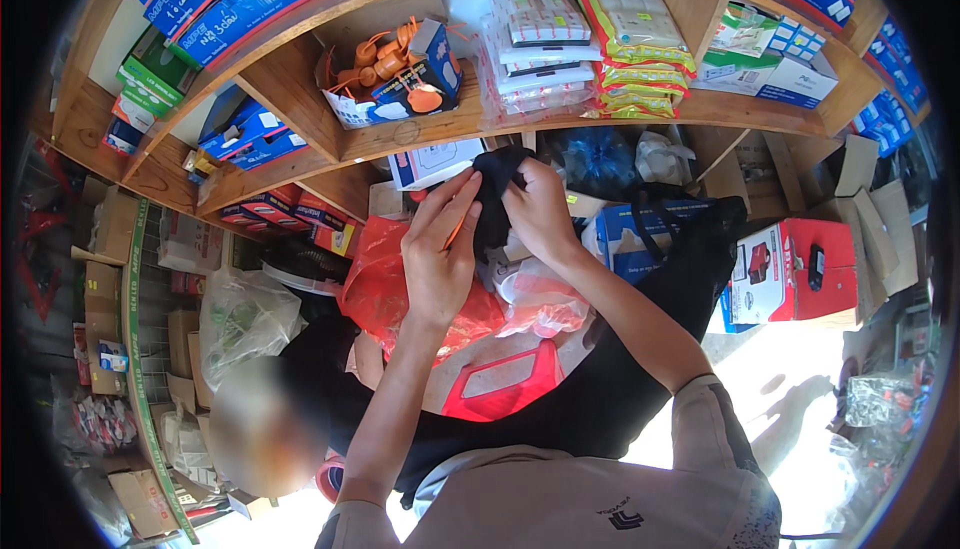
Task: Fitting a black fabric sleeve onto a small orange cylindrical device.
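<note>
Black cloth held by left hand and right hand, near wooden shelf; thin orange stick pinched between left hand's fingers.

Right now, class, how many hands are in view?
2: the left hand, at the black cloth's left with a slim orange stick between its fingers, and the right hand, gripping the cloth from the right. Others may be hidden.

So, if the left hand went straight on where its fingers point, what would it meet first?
Most likely the black cloth, right beside the fingertips of the left hand; the depth beyond is unclear.
</note>
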The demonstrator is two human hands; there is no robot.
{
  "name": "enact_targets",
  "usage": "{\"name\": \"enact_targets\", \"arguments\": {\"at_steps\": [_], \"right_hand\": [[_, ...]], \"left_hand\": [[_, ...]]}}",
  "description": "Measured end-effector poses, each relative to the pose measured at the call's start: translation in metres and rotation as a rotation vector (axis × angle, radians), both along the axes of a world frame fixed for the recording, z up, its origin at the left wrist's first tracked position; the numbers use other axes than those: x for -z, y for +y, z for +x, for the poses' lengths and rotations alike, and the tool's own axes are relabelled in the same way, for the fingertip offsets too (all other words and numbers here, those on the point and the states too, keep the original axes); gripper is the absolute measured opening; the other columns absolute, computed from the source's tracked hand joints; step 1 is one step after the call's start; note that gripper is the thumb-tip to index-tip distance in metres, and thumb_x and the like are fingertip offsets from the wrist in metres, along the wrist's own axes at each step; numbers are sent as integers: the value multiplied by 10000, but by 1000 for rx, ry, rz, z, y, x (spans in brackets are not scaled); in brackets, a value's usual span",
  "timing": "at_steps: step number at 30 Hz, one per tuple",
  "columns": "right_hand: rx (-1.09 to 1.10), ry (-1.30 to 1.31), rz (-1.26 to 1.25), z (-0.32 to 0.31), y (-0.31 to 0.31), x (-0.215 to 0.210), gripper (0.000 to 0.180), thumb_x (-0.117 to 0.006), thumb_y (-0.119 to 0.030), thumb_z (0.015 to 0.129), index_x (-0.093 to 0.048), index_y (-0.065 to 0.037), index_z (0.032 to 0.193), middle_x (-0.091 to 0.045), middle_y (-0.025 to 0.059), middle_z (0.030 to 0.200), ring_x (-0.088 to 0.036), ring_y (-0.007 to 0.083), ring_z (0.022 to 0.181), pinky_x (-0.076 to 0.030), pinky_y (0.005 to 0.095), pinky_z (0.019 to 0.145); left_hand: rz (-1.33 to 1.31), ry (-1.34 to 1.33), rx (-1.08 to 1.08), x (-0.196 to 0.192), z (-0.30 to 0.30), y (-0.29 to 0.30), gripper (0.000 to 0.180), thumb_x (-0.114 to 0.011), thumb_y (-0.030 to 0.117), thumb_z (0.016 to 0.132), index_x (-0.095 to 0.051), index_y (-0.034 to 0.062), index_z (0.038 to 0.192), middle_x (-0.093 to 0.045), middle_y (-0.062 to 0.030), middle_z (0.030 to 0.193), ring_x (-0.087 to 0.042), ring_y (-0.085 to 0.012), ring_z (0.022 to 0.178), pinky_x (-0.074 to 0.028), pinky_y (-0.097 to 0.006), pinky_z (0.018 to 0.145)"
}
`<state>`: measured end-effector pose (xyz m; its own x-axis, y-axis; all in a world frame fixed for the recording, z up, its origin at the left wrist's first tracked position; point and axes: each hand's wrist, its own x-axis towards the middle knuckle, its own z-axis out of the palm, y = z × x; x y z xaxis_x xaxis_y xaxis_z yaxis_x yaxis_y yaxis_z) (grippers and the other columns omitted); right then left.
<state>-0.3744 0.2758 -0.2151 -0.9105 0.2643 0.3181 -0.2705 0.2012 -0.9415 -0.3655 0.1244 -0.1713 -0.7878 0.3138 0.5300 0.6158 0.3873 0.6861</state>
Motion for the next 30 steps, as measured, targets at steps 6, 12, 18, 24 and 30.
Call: {"name": "enact_targets", "arguments": {"at_steps": [6, 12, 18, 24, 30], "right_hand": [[89, 181, 39, -5, 8, -1, 115, -623, -22, 918, -646, 18, 1023, -696, 162, 903, -692, 287, 849, -516, 344, 764], [-83, 233, -342, -9, 25, -25, 206, -636, -47, 966, -638, 31, 1157, -708, 72, 1068, -645, 110, 988, -514, 270, 875], [-196, 85, -39, -1, -1, -13, 445, -701, -51, 904, -598, 3, 1333, -719, 115, 1164, -641, 105, 1029, -508, 273, 883], [-218, 129, -143, -2, -16, 2, 484, -643, 62, 859, -573, 17, 1336, -683, 124, 1210, -628, 154, 1089, -493, 305, 946], [-262, 138, -84, 3, -24, -2, 549, -505, 151, 752, -546, 37, 1287, -659, 172, 1175, -643, 259, 1094, -481, 351, 987]], "left_hand": [[301, -310, -53, 0, 0, 0, 273, -608, 131, 1009, -691, 41, 1253, -692, -106, 1245, -671, -199, 1113, -523, -308, 929], [886, -667, -4, -5, -24, -21, 433, -510, 276, 1068, -521, -28, 1376, -662, -122, 1204, -697, -213, 1021, -579, -379, 951], [747, -595, -138, -10, -6, 20, 373, -564, 238, 1049, -492, 37, 1355, -616, -118, 1213, -620, -174, 1111, -517, -284, 876], [736, -388, -187, -3, -1, 30, 347, -581, 194, 1040, -476, -1, 1307, -590, -126, 1173, -574, -147, 1036, -492, -289, 879], [596, -339, -323, -8, -4, 28, 359, -523, 255, 1069, -491, -31, 1283, -590, -142, 1166, -562, -183, 1086, -469, -324, 947]]}}
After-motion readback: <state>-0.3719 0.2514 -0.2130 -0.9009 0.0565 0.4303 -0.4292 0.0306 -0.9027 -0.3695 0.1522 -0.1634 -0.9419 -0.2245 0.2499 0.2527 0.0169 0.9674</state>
